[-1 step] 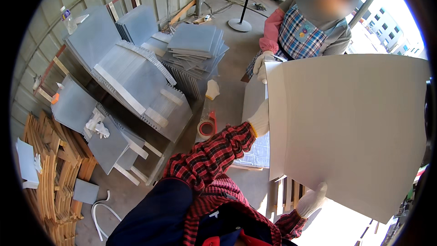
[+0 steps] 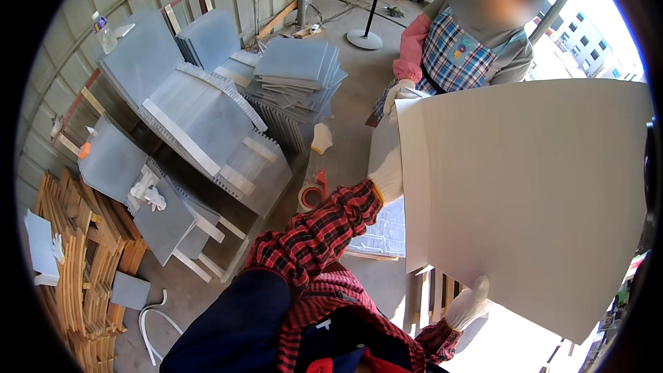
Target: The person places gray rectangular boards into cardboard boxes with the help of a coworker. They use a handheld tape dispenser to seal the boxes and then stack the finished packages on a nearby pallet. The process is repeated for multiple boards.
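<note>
A large, slightly curved grey sheet (image 2: 532,186) with a bent strip along its left side fills the right of the view. My left hand (image 2: 388,174), in a white knitted glove, holds this sheet by its left edge; the fingers are hidden behind it. At the bottom edge my right hand (image 2: 469,304), also gloved, is closed on the sheet with its thumb side toward me. Across from me a co-worker's gloved hand (image 2: 399,100) is at the sheet's far left corner.
Stacked grey panels (image 2: 293,62) stand at the left, near curved wooden pieces (image 2: 83,262). A tape dispenser (image 2: 313,195) and a loose glove (image 2: 322,137) lie on a surface left of my hand. A wrapped stack (image 2: 380,231) sits below the sheet. Further back stands a fan (image 2: 364,40).
The sheet has shifted a little to the left, and both my hands have moved left with it. The co-worker's hand has also moved slightly.
</note>
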A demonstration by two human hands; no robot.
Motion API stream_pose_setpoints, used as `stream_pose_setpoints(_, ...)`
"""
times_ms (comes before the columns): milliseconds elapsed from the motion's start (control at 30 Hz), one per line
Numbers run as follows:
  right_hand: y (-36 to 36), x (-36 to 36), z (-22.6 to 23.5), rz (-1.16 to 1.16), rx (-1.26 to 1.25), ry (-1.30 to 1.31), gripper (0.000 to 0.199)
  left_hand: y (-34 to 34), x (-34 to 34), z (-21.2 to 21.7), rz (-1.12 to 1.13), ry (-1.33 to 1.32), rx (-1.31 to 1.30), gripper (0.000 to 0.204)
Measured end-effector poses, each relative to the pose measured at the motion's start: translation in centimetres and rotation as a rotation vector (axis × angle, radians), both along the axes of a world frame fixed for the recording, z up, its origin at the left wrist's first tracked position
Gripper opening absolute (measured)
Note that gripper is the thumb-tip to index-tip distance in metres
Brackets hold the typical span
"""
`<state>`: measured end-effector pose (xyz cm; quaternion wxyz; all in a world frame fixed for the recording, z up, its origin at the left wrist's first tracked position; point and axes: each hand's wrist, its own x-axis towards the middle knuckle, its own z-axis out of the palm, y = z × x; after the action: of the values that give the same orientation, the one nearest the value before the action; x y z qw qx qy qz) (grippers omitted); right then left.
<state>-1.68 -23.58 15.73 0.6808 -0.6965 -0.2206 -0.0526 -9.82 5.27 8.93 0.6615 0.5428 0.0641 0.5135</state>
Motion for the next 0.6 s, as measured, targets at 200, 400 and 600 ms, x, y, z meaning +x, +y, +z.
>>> stream_pose_setpoints(200,0.9,2.0,-6.0,0.016,-0.288,0.030,0.052,8.8,-2.0,3.4,-0.912,-0.414,-0.755,0.076)
stream_pose_setpoints(400,2.6,-0.8,-7.3,0.124,-0.320,0.250,0.037,11.2,-2.5,2.5,-0.659,-0.045,-0.919,0.068)
stream_pose_setpoints(600,2.9,-2.0,-13.1,0.087,-0.357,0.400,0.035,13.7,-1.7,2.5,-0.517,0.167,-0.841,0.044)
